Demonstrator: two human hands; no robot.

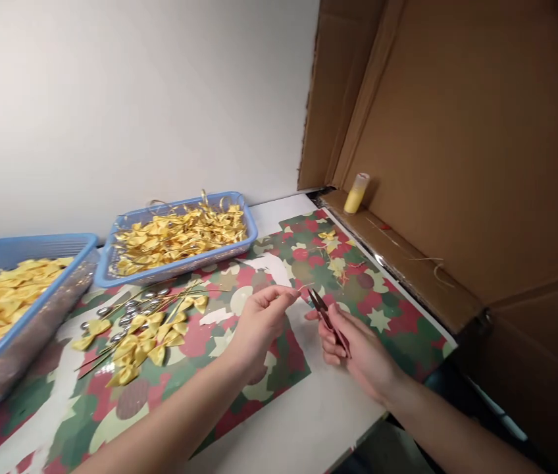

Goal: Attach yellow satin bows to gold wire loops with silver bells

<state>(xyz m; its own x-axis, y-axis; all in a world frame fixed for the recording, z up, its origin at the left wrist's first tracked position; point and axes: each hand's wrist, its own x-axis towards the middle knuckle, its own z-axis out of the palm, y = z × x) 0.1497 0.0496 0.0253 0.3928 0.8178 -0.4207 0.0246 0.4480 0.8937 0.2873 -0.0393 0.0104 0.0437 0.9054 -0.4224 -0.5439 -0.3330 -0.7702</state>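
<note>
My left hand point(265, 321) is closed in a pinch on a thin pale thread point(307, 286), whose end sticks out to the right of the fingertips. In my right hand point(353, 349) is a pair of dark thread snips point(326, 313), with the blades pointing up and left, close to the thread. Left of my hands, several yellow ribbon bows point(141, 339) lie in a pile with thin stems and shiny silver round pieces point(132, 307). Whether the snips' blades touch the thread cannot be made out.
Two blue baskets point(254, 230) hold many yellow bows, the left one partly out of view. Thread scraps point(341, 266) lie on the patterned sheet. A small yellow-filled bottle point(356, 193) stands on the ledge by the cardboard wall point(456, 131) at right.
</note>
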